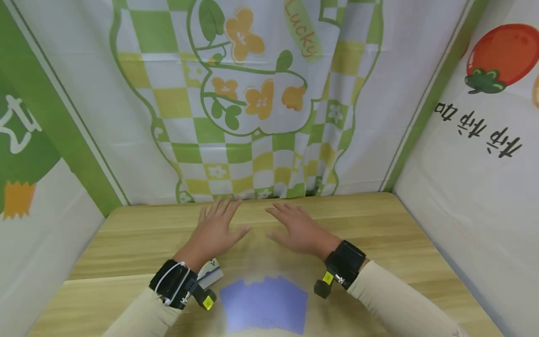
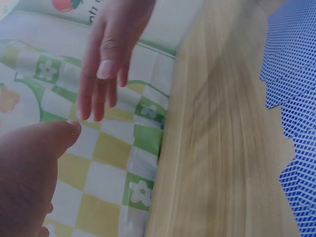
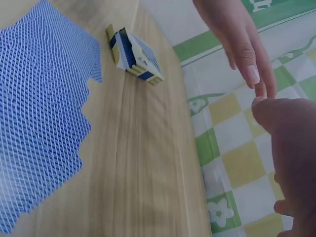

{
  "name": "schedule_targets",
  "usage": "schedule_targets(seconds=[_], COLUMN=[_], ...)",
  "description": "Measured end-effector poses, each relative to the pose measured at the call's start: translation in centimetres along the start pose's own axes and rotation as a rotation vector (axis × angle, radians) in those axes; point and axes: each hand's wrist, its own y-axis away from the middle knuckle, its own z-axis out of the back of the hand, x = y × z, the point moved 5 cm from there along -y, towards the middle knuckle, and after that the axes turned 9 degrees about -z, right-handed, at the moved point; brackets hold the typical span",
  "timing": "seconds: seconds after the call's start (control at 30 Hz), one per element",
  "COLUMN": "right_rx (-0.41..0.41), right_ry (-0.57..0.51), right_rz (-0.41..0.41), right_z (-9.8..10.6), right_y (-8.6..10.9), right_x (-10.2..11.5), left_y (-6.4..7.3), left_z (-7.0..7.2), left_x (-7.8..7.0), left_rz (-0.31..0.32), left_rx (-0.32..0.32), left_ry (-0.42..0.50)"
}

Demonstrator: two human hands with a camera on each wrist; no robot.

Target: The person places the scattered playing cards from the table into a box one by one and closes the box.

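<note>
Left hand (image 1: 216,234), one, centre of the frame: fingers extended and spread, thumb out toward the middle, grip wide, palm bare. Right hand (image 1: 299,232), one, just right of centre: fingers straight and close together, thumb apart, grip likewise wide and bare. The two stand near each other with a gap between. Playing cards (image 1: 265,304), a fanned spread, blue patterned backs up, bottom centre of the frame, below both hands and touching neither. Card box (image 1: 212,276), one, small, white and blue, lower left of centre, partly behind the left wrist, just beside the cards. Black wrist straps (image 1: 346,263), two, one per arm, each with a small camera; cream sleeves (image 1: 404,299) below. Wooden table (image 1: 379,224), pale, beneath all. Checked cloth (image 1: 181,100), green, yellow and white, lettered "Lucky", upper centre. Red fruit print (image 1: 505,56), upper right.
</note>
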Motion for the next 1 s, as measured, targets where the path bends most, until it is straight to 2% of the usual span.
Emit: schedule_targets(seconds=[0.2, 0.33, 0.5, 0.6, 0.73, 0.83, 1.0], right_rx=[-0.054, -0.085, -0.029, 0.029, 0.065, 0.017, -0.148], right_ry=[-0.045, -0.105, -0.216, -0.241, -0.264, -0.272, -0.244], right_rz=[0.024, 0.025, 0.019, -0.013, -0.045, -0.010, 0.078], right_z=[-0.3, 0.0, -0.7, -1.8, -3.5, -4.6, -6.6], right_y=[1.4, 2.4, 4.3, 5.5, 7.0, 7.9, 8.7], right_x=[0.6, 1.1, 1.4, 0.9, 0.0, -0.4, -0.8], left_y=[1.2, 2.3, 5.4, 7.5, 9.7, 10.8, 11.5], left_z=[0.1, 0.3, -0.5, -1.3, -2.6, -3.7, -4.9], left_x=[0.0, 0.4, 3.0, 4.9, 6.6, 7.4, 8.0], left_rz=[0.013, 0.016, 0.120, 0.196, 0.250, 0.272, 0.268], left_rx=[-0.026, -0.021, 0.002, 0.004, -0.008, -0.001, 0.023], left_ry=[0.040, 0.054, 0.088, 0.158, 0.234, 0.282, 0.343])
